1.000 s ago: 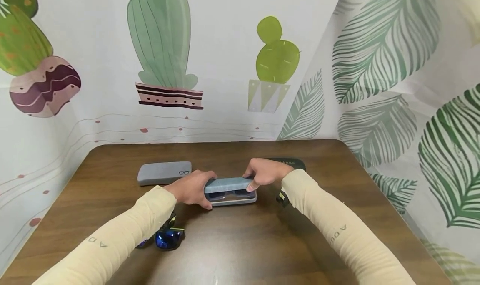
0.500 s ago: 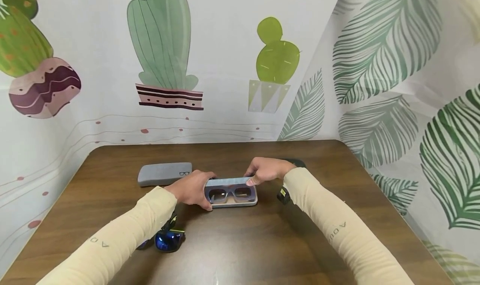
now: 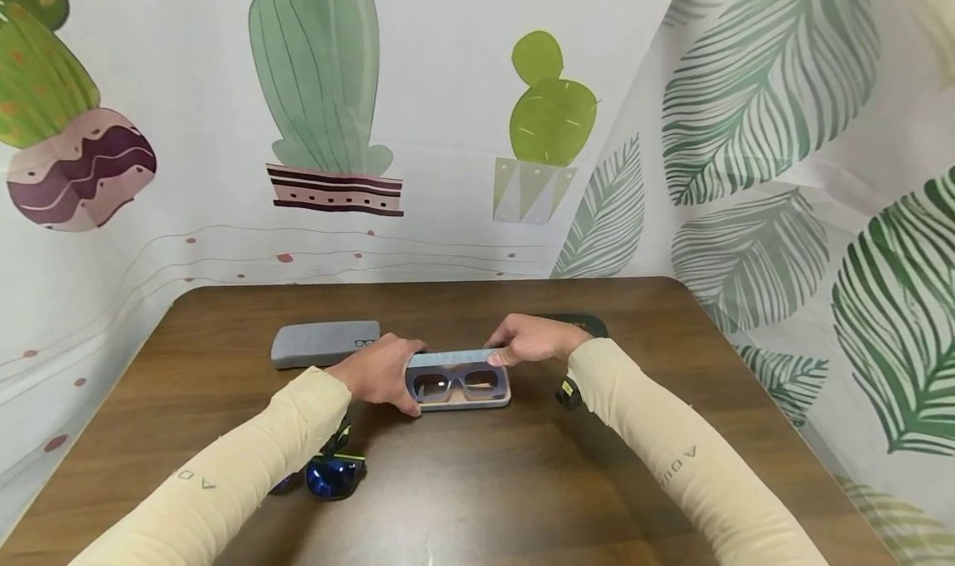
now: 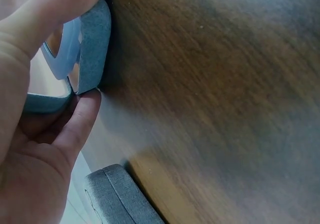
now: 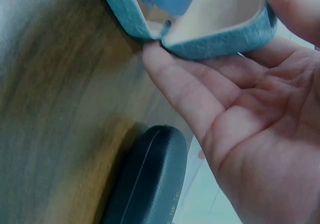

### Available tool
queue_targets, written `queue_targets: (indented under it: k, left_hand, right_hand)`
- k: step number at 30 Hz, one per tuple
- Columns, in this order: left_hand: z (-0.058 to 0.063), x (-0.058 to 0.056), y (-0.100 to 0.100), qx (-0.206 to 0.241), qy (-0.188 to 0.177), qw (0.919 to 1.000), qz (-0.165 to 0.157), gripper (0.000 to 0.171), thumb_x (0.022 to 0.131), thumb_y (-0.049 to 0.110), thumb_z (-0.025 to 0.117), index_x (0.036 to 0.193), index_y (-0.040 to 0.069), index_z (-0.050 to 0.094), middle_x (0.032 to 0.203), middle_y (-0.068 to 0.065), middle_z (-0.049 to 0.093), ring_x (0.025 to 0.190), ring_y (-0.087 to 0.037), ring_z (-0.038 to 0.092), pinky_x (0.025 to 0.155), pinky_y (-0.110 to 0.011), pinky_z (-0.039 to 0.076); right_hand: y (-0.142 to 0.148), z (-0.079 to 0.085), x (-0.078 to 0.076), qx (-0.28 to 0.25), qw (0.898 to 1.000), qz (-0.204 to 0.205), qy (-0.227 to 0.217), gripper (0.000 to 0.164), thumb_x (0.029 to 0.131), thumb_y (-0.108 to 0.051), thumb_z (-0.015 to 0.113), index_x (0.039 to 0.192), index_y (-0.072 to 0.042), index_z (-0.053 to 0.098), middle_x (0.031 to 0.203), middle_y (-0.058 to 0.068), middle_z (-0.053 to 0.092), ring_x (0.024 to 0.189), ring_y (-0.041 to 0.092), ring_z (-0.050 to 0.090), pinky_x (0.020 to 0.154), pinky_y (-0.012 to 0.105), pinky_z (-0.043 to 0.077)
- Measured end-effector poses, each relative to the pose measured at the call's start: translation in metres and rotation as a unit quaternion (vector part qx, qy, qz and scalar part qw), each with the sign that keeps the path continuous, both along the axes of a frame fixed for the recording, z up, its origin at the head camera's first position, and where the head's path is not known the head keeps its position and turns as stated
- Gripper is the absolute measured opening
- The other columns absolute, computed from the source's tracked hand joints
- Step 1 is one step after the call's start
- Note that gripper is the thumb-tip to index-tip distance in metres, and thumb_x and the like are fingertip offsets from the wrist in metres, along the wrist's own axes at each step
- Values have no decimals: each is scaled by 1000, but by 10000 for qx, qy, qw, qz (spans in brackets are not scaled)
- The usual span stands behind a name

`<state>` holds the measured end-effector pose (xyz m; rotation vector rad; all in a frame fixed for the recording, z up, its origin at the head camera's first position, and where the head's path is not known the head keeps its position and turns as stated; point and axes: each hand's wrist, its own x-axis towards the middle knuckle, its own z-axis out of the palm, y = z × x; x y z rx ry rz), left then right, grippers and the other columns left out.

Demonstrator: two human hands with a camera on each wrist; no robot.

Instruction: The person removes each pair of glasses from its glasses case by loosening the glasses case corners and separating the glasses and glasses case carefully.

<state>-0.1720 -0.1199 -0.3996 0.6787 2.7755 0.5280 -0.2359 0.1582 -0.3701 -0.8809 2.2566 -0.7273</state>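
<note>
A light blue glasses case (image 3: pixel 457 356) lies on the table with its lid raised, in the middle of the head view. Inside it are sunglasses (image 3: pixel 480 381) with a thick blue frame and brownish lenses. My left hand (image 3: pixel 382 373) grips the case's left end, thumb at the front and fingers behind. At the right end, my right hand (image 3: pixel 533 340) holds the lid, its thumb over the lid's edge. The right wrist view shows the case's hinge corner (image 5: pixel 162 36) close to a fingertip of the right hand (image 5: pixel 245 103).
A grey glasses case (image 3: pixel 321 344) lies behind my left hand. Farther right is a dark glasses case (image 3: pixel 589 325), partly hidden by my right hand. Sunglasses with blue mirrored lenses (image 3: pixel 332 476) rest near my left forearm. A patterned cloth wall (image 3: pixel 448 176) borders the table's far edge.
The case's lid has gone from partly raised to tipped well back, and the blue sunglasses inside have come fully into sight. Both hands have kept their places at the case's ends.
</note>
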Motion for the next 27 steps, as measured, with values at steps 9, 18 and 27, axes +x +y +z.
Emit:
queue_targets:
  k: [9, 18, 27]
  left_hand:
    - [-1, -1, -1, -142, 30, 9998, 97, 97, 62, 40, 100, 138, -4, 60, 108, -7, 76, 82, -11, 62, 79, -33, 58]
    - [-1, -1, 2, -111, -93, 9998, 167, 96, 62, 38, 101, 138, -4, 60, 107, -7, 75, 82, -13, 63, 77, -32, 58]
    - [1, -3, 2, -165, -178, 9995, 182, 95, 62, 40, 101, 137, -3, 61, 108, -8, 75, 83, -13, 64, 81, -35, 59]
  right_hand:
    - [0, -3, 11, -169, 9990, -229, 350, 32, 99, -19, 68, 125, -2, 74, 113, 8, 78, 101, 13, 70, 100, 38, 55]
    - [0, -5, 29, -270, 9884, -225, 1477, 50, 100, -24, 71, 142, 1, 61, 138, 16, 69, 131, 24, 64, 112, 46, 48]
    - [-9, -3, 48, -191, 9746, 50, 2229, 58, 98, -26, 73, 150, -6, 55, 158, 13, 53, 146, 28, 52, 119, 47, 42]
